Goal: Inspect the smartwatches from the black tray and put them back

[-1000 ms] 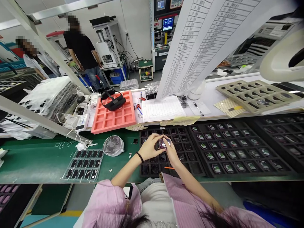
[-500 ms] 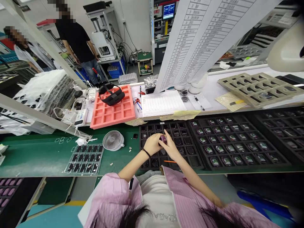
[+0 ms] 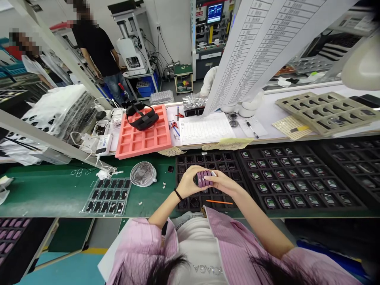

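Green workbench [image 3: 44,194], white shelf [image 3: 268,113], white wall [image 3: 175,23]

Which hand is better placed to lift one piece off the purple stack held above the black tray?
Probably the right hand: its fingers pinch the open end of the purple stack, while the left hand wraps the other end, steadying it over the black tray.

Both forearms are stretched forward and bent inward. The left hand [image 3: 187,183] and right hand [image 3: 223,183] are brought together, fingers curled in a shared grip.
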`<state>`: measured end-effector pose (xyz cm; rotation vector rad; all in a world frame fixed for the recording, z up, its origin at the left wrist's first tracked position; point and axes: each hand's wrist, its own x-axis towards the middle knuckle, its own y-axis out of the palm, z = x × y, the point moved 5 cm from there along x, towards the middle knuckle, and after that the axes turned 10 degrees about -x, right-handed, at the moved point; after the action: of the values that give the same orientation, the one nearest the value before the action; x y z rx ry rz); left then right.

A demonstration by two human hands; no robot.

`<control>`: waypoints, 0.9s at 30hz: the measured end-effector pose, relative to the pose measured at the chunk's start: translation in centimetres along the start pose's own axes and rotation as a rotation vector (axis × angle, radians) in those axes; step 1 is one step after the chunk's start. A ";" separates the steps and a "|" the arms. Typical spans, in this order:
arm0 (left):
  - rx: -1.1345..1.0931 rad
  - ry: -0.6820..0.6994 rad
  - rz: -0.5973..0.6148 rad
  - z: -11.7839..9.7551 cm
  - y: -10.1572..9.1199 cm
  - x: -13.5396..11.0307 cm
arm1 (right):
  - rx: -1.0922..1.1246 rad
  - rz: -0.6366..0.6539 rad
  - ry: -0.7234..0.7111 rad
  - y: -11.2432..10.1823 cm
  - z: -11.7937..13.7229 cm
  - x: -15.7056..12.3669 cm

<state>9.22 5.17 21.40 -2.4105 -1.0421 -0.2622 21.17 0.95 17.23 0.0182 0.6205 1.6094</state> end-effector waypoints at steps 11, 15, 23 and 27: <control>0.034 -0.032 0.157 0.2 0.6 -0.1 | -0.016 -0.059 0.009 -0.2 -1.1 0.2; 0.045 -0.130 0.134 1.7 0.2 -0.8 | 0.061 -0.092 0.025 -0.3 -1.8 0.3; -0.155 -0.335 -0.052 3.3 0.0 -1.4 | 0.188 -0.170 -0.036 -1.6 -2.3 -0.2; -0.399 -0.566 -0.275 5.7 -0.6 -2.5 | 0.242 -0.182 -0.085 -3.0 -2.7 -0.6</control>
<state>6.91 6.89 15.82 -2.7686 -1.7155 0.1529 23.06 -0.56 13.96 0.2027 0.7266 1.3442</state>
